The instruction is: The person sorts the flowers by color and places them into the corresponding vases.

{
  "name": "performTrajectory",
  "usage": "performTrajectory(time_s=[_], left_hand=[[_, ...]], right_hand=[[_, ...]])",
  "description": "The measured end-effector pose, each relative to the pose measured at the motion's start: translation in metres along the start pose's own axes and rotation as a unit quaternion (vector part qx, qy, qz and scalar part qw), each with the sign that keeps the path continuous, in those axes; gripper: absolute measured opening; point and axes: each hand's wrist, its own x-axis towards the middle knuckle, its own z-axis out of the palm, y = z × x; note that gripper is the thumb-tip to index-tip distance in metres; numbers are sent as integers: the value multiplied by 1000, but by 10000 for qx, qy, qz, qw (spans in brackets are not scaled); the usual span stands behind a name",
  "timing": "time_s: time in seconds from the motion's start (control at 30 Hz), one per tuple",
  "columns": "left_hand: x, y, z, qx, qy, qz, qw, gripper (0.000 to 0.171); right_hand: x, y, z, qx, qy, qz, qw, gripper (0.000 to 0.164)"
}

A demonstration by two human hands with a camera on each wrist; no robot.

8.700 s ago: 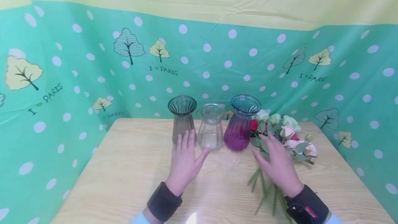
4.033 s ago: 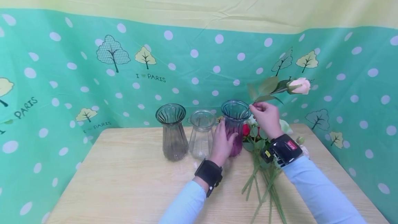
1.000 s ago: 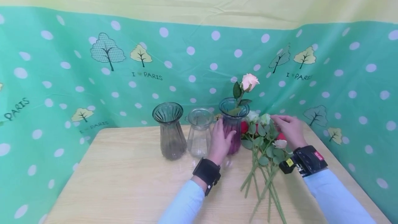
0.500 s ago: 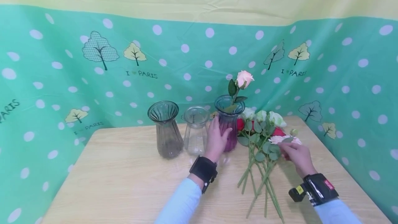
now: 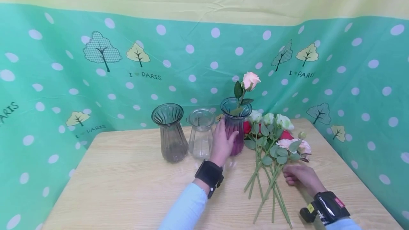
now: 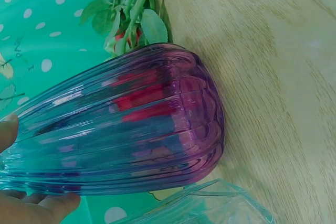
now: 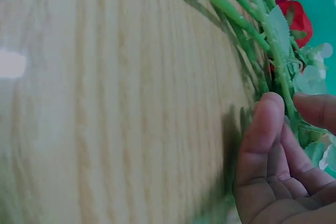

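Observation:
My left hand (image 5: pixel 223 144) grips the ribbed blue-and-purple glass vase (image 5: pixel 234 136), thumb and fingers on either side of its upper part in the left wrist view. One pink rose (image 5: pixel 250 81) stands in this vase, leaning right. At the right, several roses lie in a bunch, with white (image 5: pixel 283 121), red (image 5: pixel 285 135) and pale pink (image 5: pixel 304 147) heads toward the back and crossing green stems (image 5: pixel 275 184) toward the front. My right hand (image 5: pixel 301 176) is at the upper stems, fingers curled; the right wrist view shows a rose stem (image 7: pixel 282 72) between thumb and fingertips.
A grey ribbed glass vase (image 5: pixel 174 141) and a smaller clear glass vase (image 5: pixel 201 139) stand left of my left hand, both upright. The wooden table (image 5: pixel 127 187) meets a green dotted cloth (image 5: pixel 182 56) at its back and sides.
Earlier my right hand held the pink rose beside the vase rim; the rose then stood in the vase. Since then my right hand has come down past the flower heads to the stems.

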Motion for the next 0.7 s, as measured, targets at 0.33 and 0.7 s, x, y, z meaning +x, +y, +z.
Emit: performTrajectory(time_s=[0.33, 0.7], left_hand=[[-3, -1, 1, -51, -20, 16, 10000, 72], [-2, -1, 1, 25, 2, -38, 10000, 71]], right_hand=[[2, 1, 5, 883, -361, 93, 9954, 21], [8, -5, 9, 1091, -275, 189, 9935, 8]])
